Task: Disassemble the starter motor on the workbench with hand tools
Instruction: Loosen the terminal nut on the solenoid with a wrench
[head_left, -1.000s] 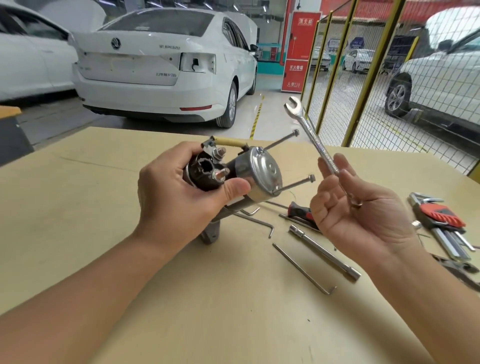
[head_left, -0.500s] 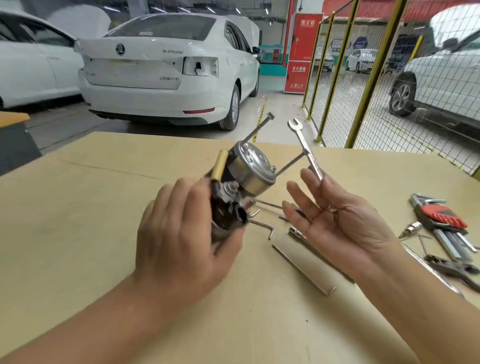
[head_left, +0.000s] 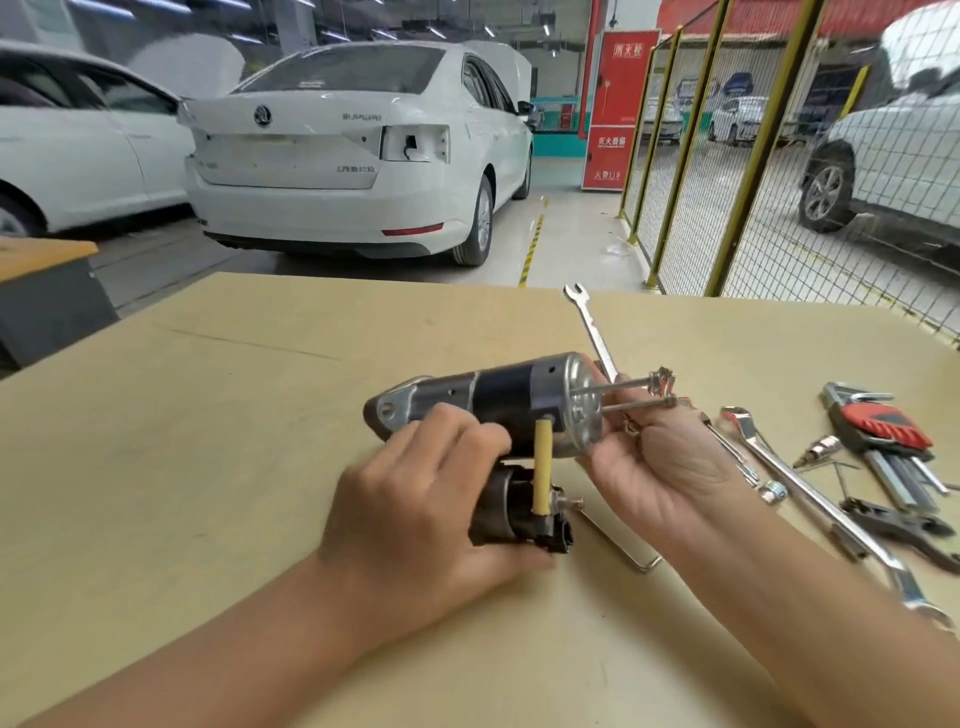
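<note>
— While the starter motor (head_left: 498, 410) lies sideways over the bench (head_left: 208, 441), who grips it?
— The left hand (head_left: 415, 519) curls round its solenoid at six o'clock.
— The right hand (head_left: 660, 467)?
— At three o'clock by the end cap, fingers holding a wrench (head_left: 592, 332); two long bolts (head_left: 623, 395) protrude there.
</note>
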